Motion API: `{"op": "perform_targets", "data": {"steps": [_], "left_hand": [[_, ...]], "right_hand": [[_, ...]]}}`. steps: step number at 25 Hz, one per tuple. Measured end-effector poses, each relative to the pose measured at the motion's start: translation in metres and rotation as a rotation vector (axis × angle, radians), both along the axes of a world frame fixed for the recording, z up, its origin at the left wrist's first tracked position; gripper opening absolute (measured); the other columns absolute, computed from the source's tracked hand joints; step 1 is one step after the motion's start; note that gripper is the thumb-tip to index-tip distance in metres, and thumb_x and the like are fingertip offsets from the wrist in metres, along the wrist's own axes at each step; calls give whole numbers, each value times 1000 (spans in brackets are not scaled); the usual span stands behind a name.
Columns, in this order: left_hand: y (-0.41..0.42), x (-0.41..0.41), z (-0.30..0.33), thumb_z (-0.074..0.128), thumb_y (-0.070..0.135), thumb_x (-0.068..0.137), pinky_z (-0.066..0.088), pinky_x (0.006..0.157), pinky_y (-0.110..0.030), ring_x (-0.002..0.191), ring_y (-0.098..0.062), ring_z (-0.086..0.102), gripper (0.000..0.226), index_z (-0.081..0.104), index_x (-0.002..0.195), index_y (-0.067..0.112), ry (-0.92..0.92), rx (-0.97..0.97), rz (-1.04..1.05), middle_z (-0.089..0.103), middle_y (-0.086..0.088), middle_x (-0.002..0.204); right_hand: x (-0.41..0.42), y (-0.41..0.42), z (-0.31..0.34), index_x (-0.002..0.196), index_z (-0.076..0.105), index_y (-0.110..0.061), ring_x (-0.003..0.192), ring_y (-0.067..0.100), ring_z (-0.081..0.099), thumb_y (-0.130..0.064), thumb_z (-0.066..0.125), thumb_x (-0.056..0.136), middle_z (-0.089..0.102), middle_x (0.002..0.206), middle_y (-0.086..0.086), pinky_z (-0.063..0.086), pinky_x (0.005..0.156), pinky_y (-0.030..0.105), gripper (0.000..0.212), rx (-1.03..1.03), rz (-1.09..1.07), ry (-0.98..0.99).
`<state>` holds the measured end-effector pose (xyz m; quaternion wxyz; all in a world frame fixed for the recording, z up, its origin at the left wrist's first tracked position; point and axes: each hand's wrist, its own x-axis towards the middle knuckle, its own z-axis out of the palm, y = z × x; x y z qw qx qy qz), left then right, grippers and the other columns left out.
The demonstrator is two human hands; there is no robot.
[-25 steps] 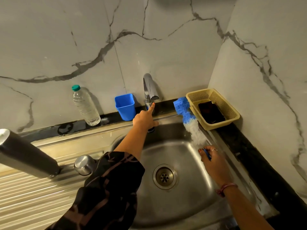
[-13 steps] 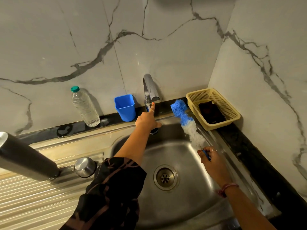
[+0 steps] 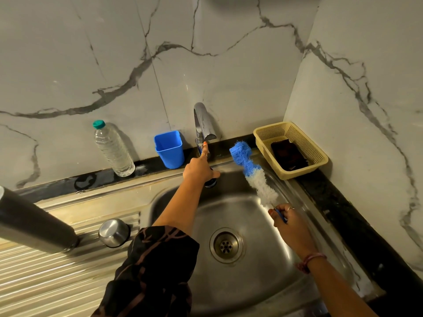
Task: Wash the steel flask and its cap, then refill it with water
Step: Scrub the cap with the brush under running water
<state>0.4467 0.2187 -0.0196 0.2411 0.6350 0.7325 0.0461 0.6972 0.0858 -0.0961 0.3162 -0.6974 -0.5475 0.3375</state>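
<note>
From the head camera, the left hand (image 3: 198, 167) reached far across the sink (image 3: 263, 277) to the tap (image 3: 203, 124), its forefinger stretched straight up against the tap's base and the other fingers curled loosely under; whether they gripped anything could not be told. The left arm ran out of a dark patterned sleeve (image 3: 151, 268) at the near edge. The right hand (image 3: 289, 221) hovered over the right part of the basin, fingers pinched round the thin blue handle of a bottle brush (image 3: 253, 173). The brush pointed away and to the left, its white bristles nearest the hand and its blue tip close to the tap. A thread band sat on the right wrist.

The steel flask (image 3: 34, 223) lay tilted on the ribbed draining board (image 3: 45, 282) at the near left, dark-bodied, its mouth end cut off by the frame's left edge. Its steel cap (image 3: 113, 232) stood just beside it on the same board, between flask and basin.

Along the far ledge of the desk (image 3: 357, 225), against a white marble wall (image 3: 229, 53) with grey veins, stood a clear plastic bottle (image 3: 113, 148) with a green top, a blue cup (image 3: 169, 148) left of the tap, and a yellow basket (image 3: 290, 148) in the right corner holding a dark pad (image 3: 288, 154). The drain (image 3: 226, 245) sat in the middle of the basin.
</note>
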Motion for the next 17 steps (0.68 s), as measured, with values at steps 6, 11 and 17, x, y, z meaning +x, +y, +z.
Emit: {"op": "perform_targets", "data": {"steps": [6,11,17], "left_hand": [[-3,-2,-7,73,38,85,55,89,-40,102,-29,61,104,-1,157,28,-39,24,15,60,-16,119],[-13,-8,-16,77,32,83,46,99,-40,111,-30,57,110,-6,156,31,-222,92,-5,57,-17,128],[-54,-4,-51,86,27,72,50,92,-30,112,-22,62,86,42,144,9,-903,122,512,62,-7,125]], "right_hand": [[-1,0,3,90,56,-15,68,19,63,-32,59,91,64,74,7,43,58,18,17,-17,8,7],[-5,-3,11,93,57,-19,70,16,63,-29,57,93,65,76,4,44,57,18,10,-62,47,16],[-3,-18,30,108,55,-32,53,10,47,-23,48,98,67,80,-2,40,50,23,15,-135,200,-10]]}}
